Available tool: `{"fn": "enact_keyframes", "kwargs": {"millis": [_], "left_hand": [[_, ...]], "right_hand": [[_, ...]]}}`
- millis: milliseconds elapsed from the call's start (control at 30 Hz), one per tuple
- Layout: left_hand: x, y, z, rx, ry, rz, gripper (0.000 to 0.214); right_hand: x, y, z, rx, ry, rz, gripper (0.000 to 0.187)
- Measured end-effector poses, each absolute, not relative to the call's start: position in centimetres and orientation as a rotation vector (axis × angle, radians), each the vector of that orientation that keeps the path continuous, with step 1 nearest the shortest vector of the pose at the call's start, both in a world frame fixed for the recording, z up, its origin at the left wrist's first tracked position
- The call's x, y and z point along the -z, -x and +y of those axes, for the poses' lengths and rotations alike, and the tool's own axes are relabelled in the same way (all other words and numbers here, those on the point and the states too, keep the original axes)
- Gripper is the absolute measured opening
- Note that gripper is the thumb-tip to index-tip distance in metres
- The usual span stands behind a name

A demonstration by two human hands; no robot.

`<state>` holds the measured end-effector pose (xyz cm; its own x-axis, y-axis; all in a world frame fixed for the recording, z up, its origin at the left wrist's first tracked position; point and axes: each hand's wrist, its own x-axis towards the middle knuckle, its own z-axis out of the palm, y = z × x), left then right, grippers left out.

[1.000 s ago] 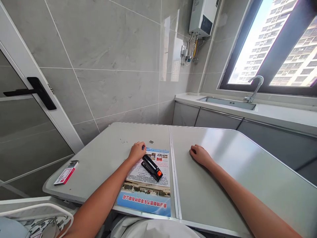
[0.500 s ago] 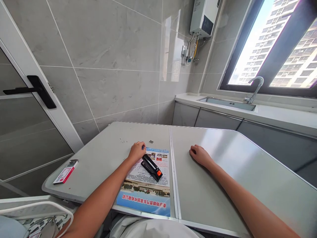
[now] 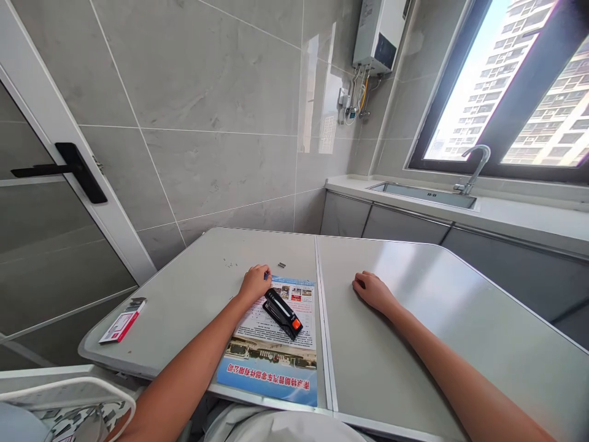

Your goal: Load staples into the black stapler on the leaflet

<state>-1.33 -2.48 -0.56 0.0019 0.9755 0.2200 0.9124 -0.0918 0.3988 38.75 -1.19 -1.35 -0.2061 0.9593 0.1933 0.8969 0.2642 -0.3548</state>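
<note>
My left hand (image 3: 254, 283) rests closed at the far left corner of a printed leaflet (image 3: 271, 382). A small dark bit shows between its curled fingers, too little to name. A black stapler (image 3: 281, 314) with an orange patch lies slanted on the leaflet, just to the right of that hand. My right hand (image 3: 370, 288) lies on the right half of the table, loosely curled, with nothing seen in it. Beyond the leaflet sits a short strip of staples (image 3: 281, 265).
The pale table (image 3: 391, 368) has a seam down its middle. A red and white box (image 3: 123, 321) lies near its left edge. Tiny loose staples (image 3: 230, 264) are scattered toward the far left. A white basket (image 3: 69, 393) stands beside the table; a counter with a sink (image 3: 423, 193) is beyond.
The whole view has shifted very slightly. Both hands, the stapler and the leaflet keep their places on the table.
</note>
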Motion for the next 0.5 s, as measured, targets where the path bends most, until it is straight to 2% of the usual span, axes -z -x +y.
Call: {"fn": "enact_keyframes", "kwargs": {"millis": [333,500], "left_hand": [[0.5,1.2,-2.6,-0.656,-2.114,2.031,0.011],[0.9,1.0,-2.6,-0.624,-2.091,2.066,0.013]], "right_hand": [[0.4,-36.6,-2.7,-0.288,1.597,-2.204,0.025],[-0.3,-32.4,-5.3,-0.499,1.225,-2.185,0.023]]}}
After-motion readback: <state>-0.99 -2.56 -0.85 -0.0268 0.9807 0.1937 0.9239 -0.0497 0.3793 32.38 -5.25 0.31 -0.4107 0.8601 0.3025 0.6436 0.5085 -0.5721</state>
